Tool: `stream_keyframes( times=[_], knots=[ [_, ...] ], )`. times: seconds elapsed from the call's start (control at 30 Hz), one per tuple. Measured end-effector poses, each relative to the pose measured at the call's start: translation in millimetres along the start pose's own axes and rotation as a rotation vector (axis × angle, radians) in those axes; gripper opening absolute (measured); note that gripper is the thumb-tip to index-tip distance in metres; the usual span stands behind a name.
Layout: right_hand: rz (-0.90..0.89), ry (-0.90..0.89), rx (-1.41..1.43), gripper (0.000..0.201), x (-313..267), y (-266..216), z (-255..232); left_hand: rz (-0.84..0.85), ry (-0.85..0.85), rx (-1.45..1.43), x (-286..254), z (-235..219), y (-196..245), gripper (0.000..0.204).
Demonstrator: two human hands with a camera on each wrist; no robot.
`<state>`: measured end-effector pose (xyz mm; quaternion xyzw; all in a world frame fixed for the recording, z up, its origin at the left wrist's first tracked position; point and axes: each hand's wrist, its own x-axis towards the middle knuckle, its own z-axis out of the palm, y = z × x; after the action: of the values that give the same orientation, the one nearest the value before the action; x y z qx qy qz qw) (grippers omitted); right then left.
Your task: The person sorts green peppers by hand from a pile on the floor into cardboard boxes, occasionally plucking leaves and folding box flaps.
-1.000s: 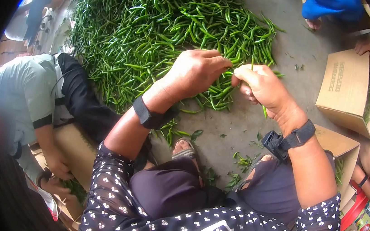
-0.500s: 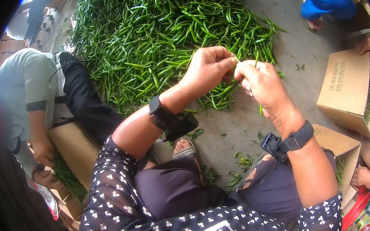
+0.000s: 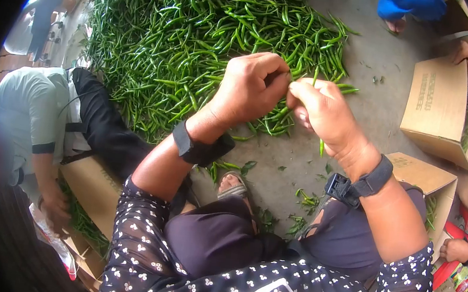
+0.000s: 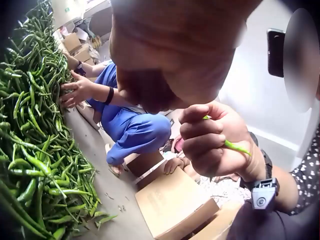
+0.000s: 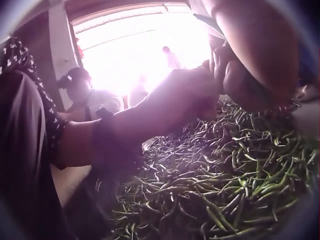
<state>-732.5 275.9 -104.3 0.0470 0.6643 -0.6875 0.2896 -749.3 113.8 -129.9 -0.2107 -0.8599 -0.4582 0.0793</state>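
Note:
My right hand (image 3: 330,113) grips a green chili pepper (image 4: 237,148), whose thin end sticks out below the curled fingers. More green shows above the same fist in the head view. Right beside its thumb are the fingertips of my left hand (image 3: 252,87), curled with thumb and forefinger close together; I cannot tell whether they pinch anything. Both hands are raised in front of a large pile of green chili peppers (image 3: 199,44). In the left wrist view the left hand's fingertips are hidden behind the hand itself.
Cardboard boxes (image 3: 432,105) with chilies inside stand at the right; another box (image 3: 90,187) is at the left, where a person in a pale shirt (image 3: 31,100) reaches in. Someone in blue (image 4: 135,130) crouches by the pile. Leaves and loose chilies (image 3: 305,200) lie between my feet.
My left hand turned and came up to the right hand's thumb, then drew slightly left and up. The right hand stays nearly in place with its chili. The person at left moves their hands at the box.

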Motion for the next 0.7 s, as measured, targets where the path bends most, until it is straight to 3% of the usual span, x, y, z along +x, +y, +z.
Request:
stream_keyframes(
  times=[0.1, 0.17, 0.2, 0.23, 0.27, 0.3, 0.37, 0.4, 0.43, 0.5, 0.57, 0.7],
  knots=[
    [-0.125, 0.032, -0.173, 0.026, 0.6, 12.1, 4.7, -0.341, -0.053, -0.303, -12.7, 14.1, -6.6, 0.01],
    [-0.416, -0.075, -0.417, 0.026, -9.1, 25.9, 15.9, -0.688, -0.063, -0.501, -19.4, 24.8, -30.1, 0.011],
    [-0.364, -0.169, -0.432, 0.024, -21.6, 22.4, 26.8, -0.795, -0.054, -0.468, -27.2, 31.9, -49.4, 0.012],
    [-0.313, -0.261, -0.452, 0.022, -32.9, 14.7, 35.0, -0.666, -0.176, -0.368, -37.9, 35.6, -58.6, 0.015],
    [-0.235, -0.327, -0.533, 0.019, -35.6, 6.7, 34.3, -0.539, -0.44, -0.287, -38.5, 26.3, -39.9, 0.013],
    [-0.238, -0.331, -0.532, 0.019, -31.3, 11.2, 31.6, -0.205, -0.61, -0.472, -52.8, 38.7, -51.9, 0.016],
    [-0.252, -0.086, -0.359, 0.02, -16.2, 16.6, 24.8, -0.307, -0.644, -0.676, -77.2, 53.3, -32.7, 0.029],
    [-0.06, -0.079, -0.257, 0.021, -13.4, 8.6, 14.1, -0.326, -0.765, -0.475, -78.2, 47.7, -40.3, 0.032],
    [-0.029, -0.028, -0.165, 0.02, -8.6, 6.6, 8.8, -0.345, -0.88, -0.277, -81.1, 39.1, -48.4, 0.035],
    [0.029, 0.021, -0.018, 0.019, -7.3, -4.4, 2.5, -0.299, -0.762, 0.308, -89.1, 28.5, -78.3, 0.032],
    [0.022, 0.05, -0.026, 0.019, -8.7, -10.1, 5.2, -0.281, -0.465, 0.534, -88.3, -0.6, -83.8, 0.023],
    [0.011, 0.059, -0.102, 0.02, -7.6, -3.2, 11.7, -0.266, -0.354, 0.657, -93.7, -18.9, -105.5, 0.021]
  ],
)
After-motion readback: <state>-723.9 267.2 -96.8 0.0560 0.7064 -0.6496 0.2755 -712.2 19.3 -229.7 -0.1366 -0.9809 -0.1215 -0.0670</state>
